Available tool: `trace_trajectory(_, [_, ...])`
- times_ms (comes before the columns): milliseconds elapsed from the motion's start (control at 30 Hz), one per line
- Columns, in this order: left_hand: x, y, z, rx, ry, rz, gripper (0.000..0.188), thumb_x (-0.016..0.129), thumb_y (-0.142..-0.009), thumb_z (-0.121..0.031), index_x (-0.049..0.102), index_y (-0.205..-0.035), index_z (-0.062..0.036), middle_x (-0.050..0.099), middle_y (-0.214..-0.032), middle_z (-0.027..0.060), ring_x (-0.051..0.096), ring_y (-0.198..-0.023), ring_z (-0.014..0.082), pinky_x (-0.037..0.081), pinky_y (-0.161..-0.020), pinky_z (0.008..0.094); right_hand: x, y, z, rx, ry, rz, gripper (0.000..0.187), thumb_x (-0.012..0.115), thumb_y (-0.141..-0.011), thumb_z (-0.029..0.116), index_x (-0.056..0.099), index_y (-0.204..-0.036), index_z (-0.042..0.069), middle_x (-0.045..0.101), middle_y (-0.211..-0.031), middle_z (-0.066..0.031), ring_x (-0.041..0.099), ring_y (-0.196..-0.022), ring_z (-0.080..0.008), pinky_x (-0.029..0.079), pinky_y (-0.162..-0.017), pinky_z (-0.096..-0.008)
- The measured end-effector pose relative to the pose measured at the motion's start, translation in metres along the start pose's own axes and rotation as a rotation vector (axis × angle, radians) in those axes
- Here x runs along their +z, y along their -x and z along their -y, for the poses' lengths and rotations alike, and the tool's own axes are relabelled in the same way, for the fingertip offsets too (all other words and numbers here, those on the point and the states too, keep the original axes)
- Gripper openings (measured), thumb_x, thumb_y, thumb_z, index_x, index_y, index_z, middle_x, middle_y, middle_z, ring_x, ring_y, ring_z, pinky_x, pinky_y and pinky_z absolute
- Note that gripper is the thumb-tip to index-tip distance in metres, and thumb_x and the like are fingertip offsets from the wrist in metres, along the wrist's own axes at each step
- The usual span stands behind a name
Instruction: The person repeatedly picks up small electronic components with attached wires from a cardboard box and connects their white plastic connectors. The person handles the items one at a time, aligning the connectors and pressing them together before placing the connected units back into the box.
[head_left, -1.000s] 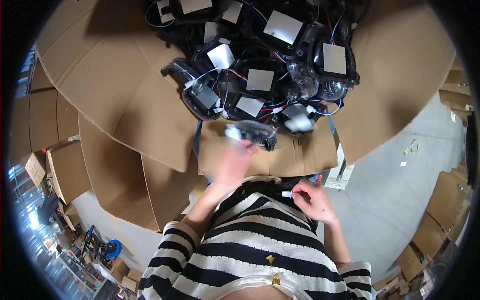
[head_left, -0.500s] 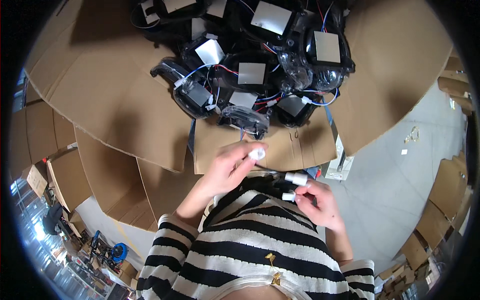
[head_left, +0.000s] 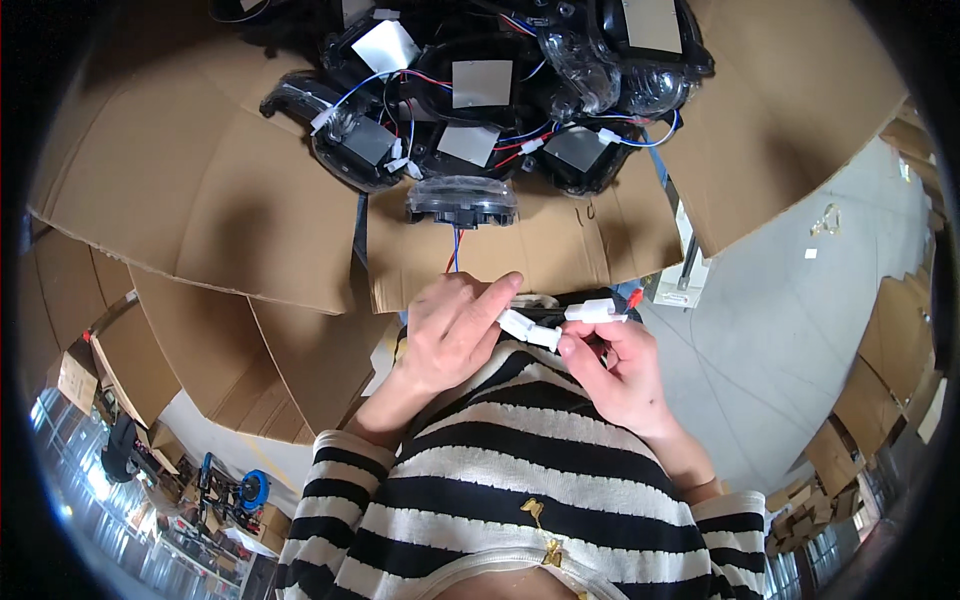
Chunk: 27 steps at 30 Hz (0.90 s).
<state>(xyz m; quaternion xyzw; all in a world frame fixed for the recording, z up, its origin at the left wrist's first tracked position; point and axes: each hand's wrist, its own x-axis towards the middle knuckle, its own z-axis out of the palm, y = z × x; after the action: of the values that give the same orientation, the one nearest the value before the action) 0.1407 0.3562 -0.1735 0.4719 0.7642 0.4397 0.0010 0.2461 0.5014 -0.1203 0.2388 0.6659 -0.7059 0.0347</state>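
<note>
Left hand and right hand, fingers pinching white blocky plastic connectors between them, seem mid-joining, seating unclear, which calls for straight pressure.

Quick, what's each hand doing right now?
Left hand: closed, holding a white wire connector.
Right hand: closed, pinching a second white connector that meets the first.

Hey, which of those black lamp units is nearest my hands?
The clear-lensed unit lowest in the picture, just beyond your left hand. Its red and blue wires run down toward that hand, while the other units lie farther back.
</note>
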Motion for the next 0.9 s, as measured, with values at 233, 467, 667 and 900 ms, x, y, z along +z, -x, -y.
trace_trajectory(233, [0.002, 0.002, 0.001, 0.046, -0.029, 0.041, 0.047, 0.057, -0.055, 0.006, 0.055, -0.102, 0.0001, 0.040, -0.058, 0.0034, 0.041, -0.048, 0.0170, 0.034, -0.043, 0.0287, -0.001, 0.000, -0.006, 0.048, 0.241, -0.090, 0.009, 0.057, -0.072, 0.006, 0.054, -0.076, -0.001, 0.053, -0.061, -0.0078, 0.047, -0.045, -0.0122, 0.036, -0.042, -0.0237])
trace_trajectory(467, [0.005, -0.004, -0.003, -0.030, -0.062, 0.114, 0.050, 0.058, -0.056, 0.006, 0.052, -0.105, 0.0012, 0.040, -0.061, 0.0037, 0.042, -0.049, 0.0179, 0.035, -0.044, 0.0293, 0.005, 0.002, -0.011, -0.034, 0.210, -0.209, 0.006, 0.056, -0.073, 0.003, 0.051, -0.070, 0.001, 0.048, -0.057, -0.0052, 0.041, -0.044, -0.0105, 0.031, -0.040, -0.0223])
trace_trajectory(667, [0.014, -0.005, -0.006, -0.066, 0.003, 0.099, 0.047, 0.058, -0.057, 0.005, 0.052, -0.104, 0.0006, 0.043, -0.063, 0.0065, 0.044, -0.052, 0.0203, 0.038, -0.048, 0.0316, 0.005, -0.005, -0.013, -0.039, 0.271, -0.181, 0.005, 0.054, -0.075, 0.004, 0.051, -0.071, 0.002, 0.049, -0.059, -0.0056, 0.042, -0.046, -0.0106, 0.033, -0.042, -0.0226])
trace_trajectory(900, [-0.010, -0.007, -0.005, -0.555, 0.385, 0.347, 0.024, 0.059, -0.069, 0.001, 0.057, -0.093, -0.0030, 0.055, -0.073, 0.0101, 0.054, -0.065, 0.0198, 0.042, -0.058, 0.0269, -0.024, 0.004, -0.002, -0.001, 0.268, -0.171, 0.004, 0.054, -0.076, 0.003, 0.052, -0.073, 0.001, 0.047, -0.058, -0.0014, 0.039, -0.047, -0.0069, 0.032, -0.043, -0.0208])
